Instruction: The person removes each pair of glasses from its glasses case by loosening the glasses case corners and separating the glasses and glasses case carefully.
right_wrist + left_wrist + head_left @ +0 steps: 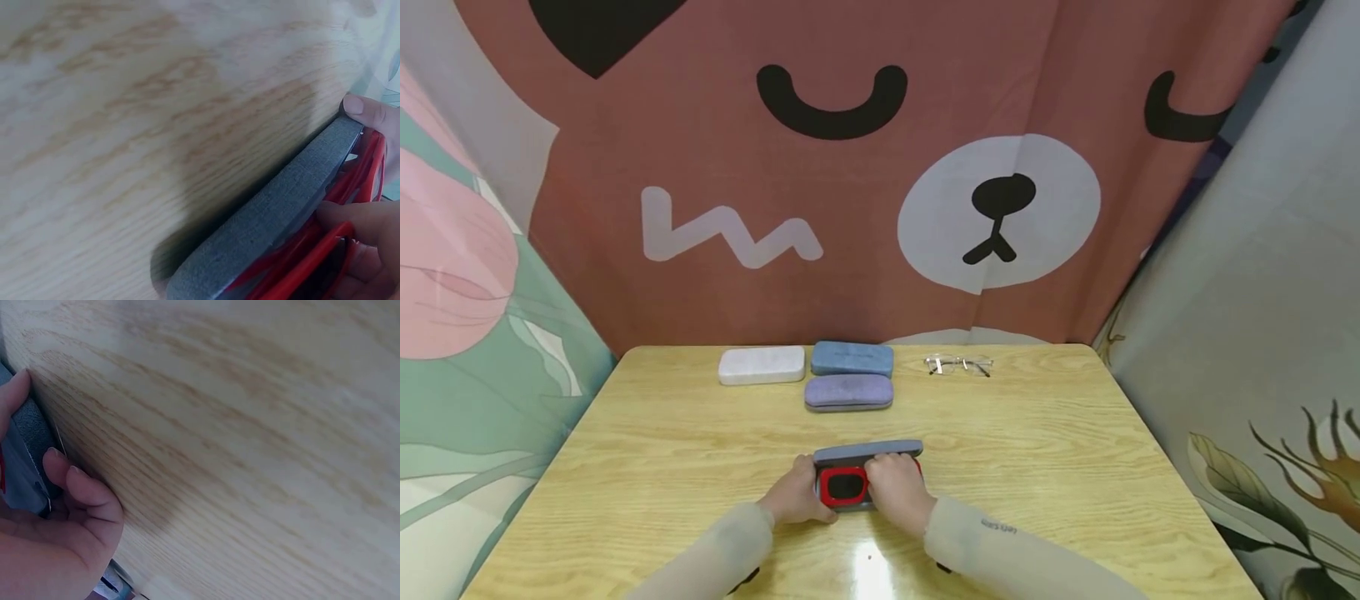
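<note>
An open grey-blue glasses case [852, 453] lies near the front middle of the table, its lid raised at the back. Red-framed sunglasses [846, 487] with dark lenses sit in it. My left hand [795, 493] grips the case's left end, thumb at the front; in the left wrist view its fingers [94, 494] curl against the case's fabric side [34, 428]. Over the right half, my right hand [898, 493] pinches the sunglasses by the middle of the frame, hiding most of the right lens. The right wrist view shows the red frame [306, 259] just behind the case's front wall [262, 200].
Along the table's back stand a white glasses case [762, 366], a blue case [852, 358] and a purple case [848, 392] in front of the blue one. Clear-framed eyeglasses [958, 365] lie right of them. A printed curtain [820, 300] hangs behind the table.
</note>
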The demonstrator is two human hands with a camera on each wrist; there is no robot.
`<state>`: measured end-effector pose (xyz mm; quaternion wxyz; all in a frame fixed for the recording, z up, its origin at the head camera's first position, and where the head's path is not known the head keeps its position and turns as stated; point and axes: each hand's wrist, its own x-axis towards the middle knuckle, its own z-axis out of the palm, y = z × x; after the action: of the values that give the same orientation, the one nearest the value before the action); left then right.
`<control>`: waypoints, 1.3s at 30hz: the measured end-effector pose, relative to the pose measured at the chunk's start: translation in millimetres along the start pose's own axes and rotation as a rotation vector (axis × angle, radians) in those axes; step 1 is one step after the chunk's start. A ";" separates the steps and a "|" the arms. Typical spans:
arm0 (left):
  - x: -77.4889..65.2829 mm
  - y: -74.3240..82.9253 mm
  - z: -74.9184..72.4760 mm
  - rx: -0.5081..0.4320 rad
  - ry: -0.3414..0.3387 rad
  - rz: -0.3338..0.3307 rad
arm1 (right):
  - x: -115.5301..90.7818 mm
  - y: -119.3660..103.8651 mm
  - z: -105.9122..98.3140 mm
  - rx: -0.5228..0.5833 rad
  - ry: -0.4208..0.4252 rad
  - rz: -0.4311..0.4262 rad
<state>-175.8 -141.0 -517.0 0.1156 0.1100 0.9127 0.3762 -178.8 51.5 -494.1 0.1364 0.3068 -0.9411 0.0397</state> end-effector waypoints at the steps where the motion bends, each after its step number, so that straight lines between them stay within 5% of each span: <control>1: -0.1 0.0 -0.2 0.001 0.000 0.002 | -0.3 0.0 -0.3 0.001 0.009 -0.006; 13: 0.1 -2.6 -0.4 0.031 0.030 0.129 | -6.1 1.6 -12.5 0.008 0.057 -0.060; 19: -1.3 -3.4 -0.6 0.006 0.017 0.105 | -8.7 4.0 -22.0 0.016 0.019 -0.106; 31: -1.5 -1.1 -0.4 0.054 0.008 0.019 | -18.2 22.0 -44.8 0.024 0.081 -0.147; 39: -2.6 2.7 -2.2 0.058 0.009 -0.003 | -25.3 36.1 -52.4 0.051 0.052 -0.122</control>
<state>-173.7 -141.4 -513.3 0.1087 0.1104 0.9238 0.3500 -168.2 103.3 -450.7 0.1551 0.3657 -0.9155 0.0634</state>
